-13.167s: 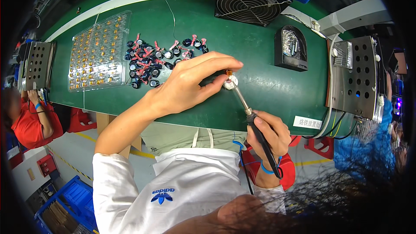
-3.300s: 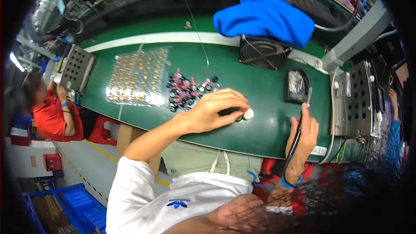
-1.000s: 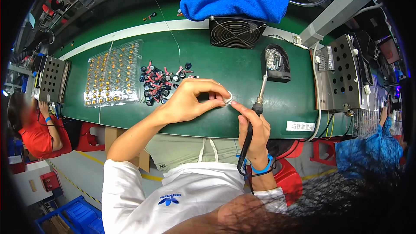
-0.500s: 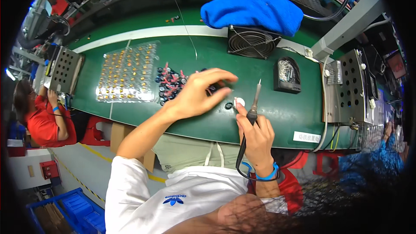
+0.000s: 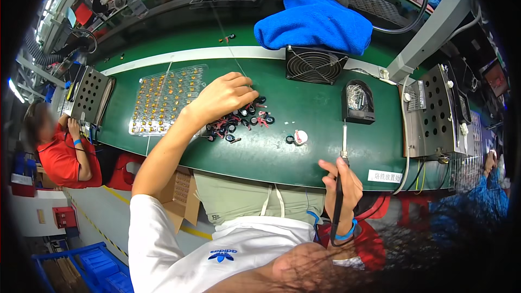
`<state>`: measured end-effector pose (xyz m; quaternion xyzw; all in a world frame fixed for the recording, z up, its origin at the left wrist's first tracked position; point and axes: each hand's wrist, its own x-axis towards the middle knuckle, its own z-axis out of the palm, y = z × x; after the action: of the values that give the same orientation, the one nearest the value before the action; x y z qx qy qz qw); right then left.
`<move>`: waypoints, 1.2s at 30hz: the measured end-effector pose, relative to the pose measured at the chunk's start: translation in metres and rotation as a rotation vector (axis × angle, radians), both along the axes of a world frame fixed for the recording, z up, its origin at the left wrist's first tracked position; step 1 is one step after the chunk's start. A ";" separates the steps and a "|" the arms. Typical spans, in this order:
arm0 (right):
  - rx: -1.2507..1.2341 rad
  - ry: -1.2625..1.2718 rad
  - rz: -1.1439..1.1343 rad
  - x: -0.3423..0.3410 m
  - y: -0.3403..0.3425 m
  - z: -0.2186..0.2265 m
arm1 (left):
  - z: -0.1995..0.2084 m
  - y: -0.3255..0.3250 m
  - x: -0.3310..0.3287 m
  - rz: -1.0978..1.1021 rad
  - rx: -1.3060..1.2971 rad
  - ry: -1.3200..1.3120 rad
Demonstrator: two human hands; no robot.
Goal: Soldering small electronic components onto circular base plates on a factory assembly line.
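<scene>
My right hand [image 5: 344,187] holds a soldering iron [image 5: 344,146] by its dark handle, its metal tip pointing away from me. My left hand [image 5: 228,96] has its fingers curled at the lower end of a thin wire [image 5: 237,61], which looks like solder; the pinch itself is partly hidden. Just below that hand lies a pile of small black round parts with red leads [image 5: 233,125], partly covered by the hand. Between my hands, a white round piece [image 5: 300,137] rests on the green bench beside a small black ring-shaped part [image 5: 289,139], with nothing touching either.
A clear tray [image 5: 168,100] of gold-coloured parts lies at the left. Behind stand a black fan [image 5: 316,66] with a blue cloth [image 5: 315,21] over it and a black box [image 5: 358,103] of metal bits. Perforated metal boxes [image 5: 431,111] flank the bench. A person in red [image 5: 64,152] sits at the left.
My left hand has moved left and away from me to the wire's end. The soldering iron has moved right and nearer to me, leaving the white piece on the bench. The view has shifted slightly.
</scene>
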<state>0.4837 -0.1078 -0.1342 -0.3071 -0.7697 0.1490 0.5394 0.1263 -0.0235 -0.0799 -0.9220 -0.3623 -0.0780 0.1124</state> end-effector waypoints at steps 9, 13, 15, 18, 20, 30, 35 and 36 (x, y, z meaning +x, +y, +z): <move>-0.039 0.062 -0.027 0.016 -0.016 -0.011 | 0.003 0.013 -0.001 -0.160 0.004 0.175; -0.057 0.078 -0.013 0.011 -0.015 -0.012 | -0.001 0.011 -0.001 -0.154 0.000 0.203; -0.056 0.081 -0.002 0.008 -0.014 -0.014 | 0.001 0.013 0.000 -0.163 0.006 -0.098; -0.054 0.056 -0.010 0.008 -0.013 -0.015 | 0.012 -0.007 0.017 0.039 -0.104 -0.522; -0.013 0.021 -0.024 0.007 -0.010 -0.010 | 0.016 -0.025 0.036 0.088 -0.152 -0.603; 0.005 -0.016 -0.085 0.013 -0.014 -0.020 | 0.024 0.003 0.002 0.159 0.030 -0.173; 0.010 0.046 -0.099 0.012 -0.013 -0.025 | 0.013 0.026 -0.002 0.045 0.123 -0.025; 0.012 0.035 -0.093 0.012 -0.013 -0.025 | 0.009 0.031 0.000 0.050 0.128 -0.019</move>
<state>0.4954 -0.1207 -0.1594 -0.3366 -0.7460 0.1248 0.5610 0.1261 0.0071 -0.0705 -0.9027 -0.3807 -0.1070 0.1694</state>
